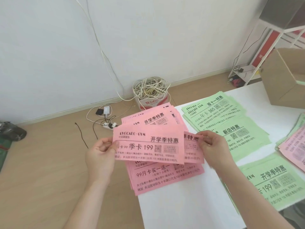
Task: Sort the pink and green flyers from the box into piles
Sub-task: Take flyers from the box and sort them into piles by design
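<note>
My left grip (100,152) holds a pink flyer (148,146) by its left edge, thumb on the printed face and fingers curled behind. My right grip (212,146) pinches a second pink flyer (192,151) near its upper right corner between thumb and fingertips. This sheet lies partly behind the first, with only its right portion showing. Both sheets are held in the air above the left edge of the white tabletop (181,209). Directly beneath them, a near pink pile (165,179) lies on the tabletop's left edge and overhangs it. A far pink pile (153,119) sits behind it, also at the left edge, loosely fanned. To the right, along the middle of the tabletop, lie a far green pile (212,108), a middle green pile (244,138) and a near green pile (272,184). At the right edge lies a mixed stack (293,146) of pink and green sheets. The cardboard box (283,80) stands at the far right corner; its contents cannot be made out. On the wooden floor (49,162) beyond the left edge are a carton of coiled cable (150,95) and a power strip (110,125).
</note>
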A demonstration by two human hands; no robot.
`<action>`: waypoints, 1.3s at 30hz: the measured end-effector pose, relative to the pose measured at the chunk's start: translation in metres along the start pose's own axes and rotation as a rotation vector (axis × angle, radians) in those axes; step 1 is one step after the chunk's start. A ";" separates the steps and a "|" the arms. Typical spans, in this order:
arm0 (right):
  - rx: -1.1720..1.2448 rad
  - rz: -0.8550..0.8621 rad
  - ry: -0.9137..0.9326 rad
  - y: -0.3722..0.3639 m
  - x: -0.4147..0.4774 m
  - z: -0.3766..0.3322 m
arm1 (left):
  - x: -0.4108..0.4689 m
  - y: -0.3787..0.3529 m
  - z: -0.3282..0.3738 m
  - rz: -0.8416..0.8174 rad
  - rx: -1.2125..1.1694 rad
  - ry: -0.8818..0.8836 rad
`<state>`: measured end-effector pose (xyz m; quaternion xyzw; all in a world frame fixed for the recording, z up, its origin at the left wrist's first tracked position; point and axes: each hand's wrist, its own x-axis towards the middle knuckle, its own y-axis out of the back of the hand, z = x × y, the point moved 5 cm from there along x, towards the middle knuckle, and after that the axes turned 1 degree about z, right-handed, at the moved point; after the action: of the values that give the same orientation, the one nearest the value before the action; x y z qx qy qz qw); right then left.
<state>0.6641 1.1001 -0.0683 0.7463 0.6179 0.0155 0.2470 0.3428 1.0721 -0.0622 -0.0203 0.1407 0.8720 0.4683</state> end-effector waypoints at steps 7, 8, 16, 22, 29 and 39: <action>-0.150 0.038 0.129 -0.008 0.054 -0.052 | 0.054 0.018 0.018 0.121 -0.403 0.132; -0.167 0.014 0.150 -0.016 0.063 -0.059 | 0.057 0.015 0.020 0.115 -0.405 0.135; -0.269 -0.048 0.180 -0.066 0.102 -0.062 | 0.057 -0.026 -0.003 0.052 -0.148 0.149; -0.527 0.093 0.288 -0.054 0.080 -0.046 | 0.051 -0.041 -0.008 0.080 0.316 -0.078; -0.934 -0.112 0.406 -0.066 0.024 -0.017 | 0.028 -0.067 -0.003 -0.237 0.863 -0.555; -0.785 -0.180 0.351 -0.013 -0.012 -0.031 | 0.000 -0.094 0.020 -0.379 0.957 -0.571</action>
<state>0.6397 1.1015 -0.0430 0.5249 0.6604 0.3542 0.4035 0.4223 1.1268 -0.0642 0.4044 0.3809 0.5834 0.5925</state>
